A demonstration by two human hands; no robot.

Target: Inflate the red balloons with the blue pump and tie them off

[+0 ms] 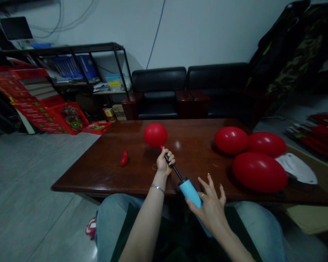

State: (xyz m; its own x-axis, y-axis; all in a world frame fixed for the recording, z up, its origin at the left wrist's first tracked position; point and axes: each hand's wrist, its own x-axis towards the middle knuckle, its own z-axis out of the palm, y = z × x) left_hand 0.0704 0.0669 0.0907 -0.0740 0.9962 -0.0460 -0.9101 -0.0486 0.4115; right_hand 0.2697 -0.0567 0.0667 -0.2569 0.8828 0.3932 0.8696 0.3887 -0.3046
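My left hand (165, 161) is closed round the black end of a hand balloon pump (190, 192), at the neck of a partly inflated red balloon (155, 135). The balloon stands just beyond my fingers, above the table. A black rod runs from my left fist to the pump's light-blue barrel, which slants down toward my lap. My right hand (211, 207) lies against the barrel, its fingers spread and its thumb touching the blue side. On the table to the left lies a limp, uninflated red balloon (124, 159).
Three inflated red balloons (259, 172) rest at the table's right, beside a white item (297, 168). The brown table (98, 174) stands before my knees. Black armchairs (160, 92) stand behind it; red boxes (43, 112) are stacked by a shelf on the left.
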